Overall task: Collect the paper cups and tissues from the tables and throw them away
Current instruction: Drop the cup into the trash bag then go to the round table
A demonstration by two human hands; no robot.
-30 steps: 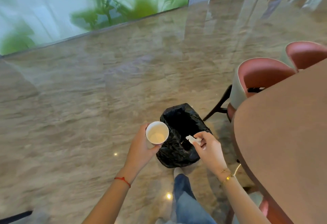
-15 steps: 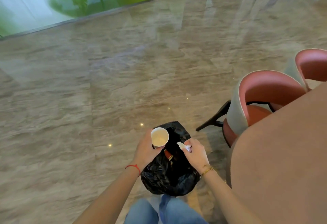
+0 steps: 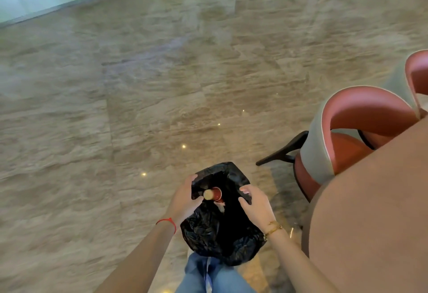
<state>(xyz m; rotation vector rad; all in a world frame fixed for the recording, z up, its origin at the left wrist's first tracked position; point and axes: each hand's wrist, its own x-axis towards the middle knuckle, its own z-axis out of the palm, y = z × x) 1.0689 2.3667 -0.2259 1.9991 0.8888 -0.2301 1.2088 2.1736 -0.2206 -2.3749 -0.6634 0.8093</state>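
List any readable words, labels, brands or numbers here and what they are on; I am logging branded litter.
None can be read.
Red paper cup in the black bin bag: no legible print on the part that shows.
Bin bag, pink chair and table: plain, no text visible.

Between my two hands (image 3: 185,200) (image 3: 256,207), the black trash bag (image 3: 220,234) hangs open, crinkled and glossy. A red paper cup (image 3: 214,194) lies tipped on its side inside the mouth, just beside my left thumb.
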